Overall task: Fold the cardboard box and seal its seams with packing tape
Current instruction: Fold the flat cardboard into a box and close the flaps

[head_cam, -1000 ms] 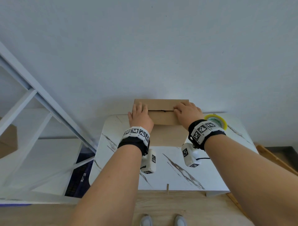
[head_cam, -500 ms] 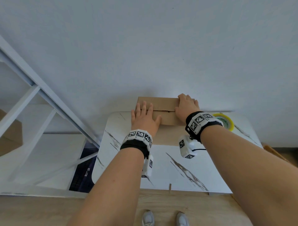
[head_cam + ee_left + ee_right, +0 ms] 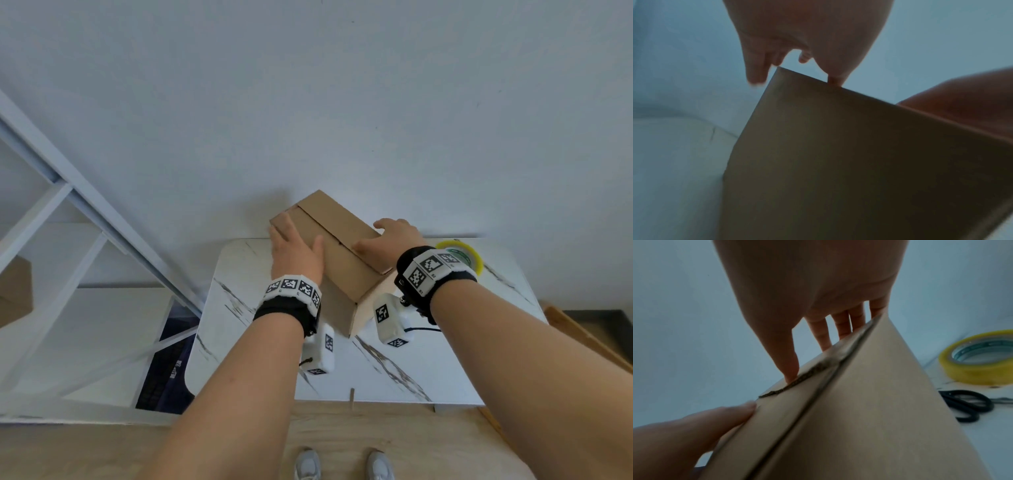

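A brown cardboard box (image 3: 339,226) stands at an angle on the white marble table (image 3: 411,370), one corner toward me. Its two top flaps are folded down and meet at a bare seam. My left hand (image 3: 294,253) lies flat on the left flap, fingers reaching the far left corner. My right hand (image 3: 394,236) rests on the right flap, thumb on top and straight fingers over the far edge. The right wrist view shows the box (image 3: 869,402) and a yellow tape roll (image 3: 972,374) beside it. The tape roll (image 3: 474,255) sits behind my right wrist.
Black scissors (image 3: 966,404) lie next to the tape on the table's right side. A white shelf frame (image 3: 85,212) stands left of the table, close to the wall. A cardboard sheet (image 3: 582,339) leans at the right on the wooden floor.
The box has turned from square-on to diagonal, its right end swinging toward me. Both hands stayed on its top and moved with it, the left toward the far left corner.
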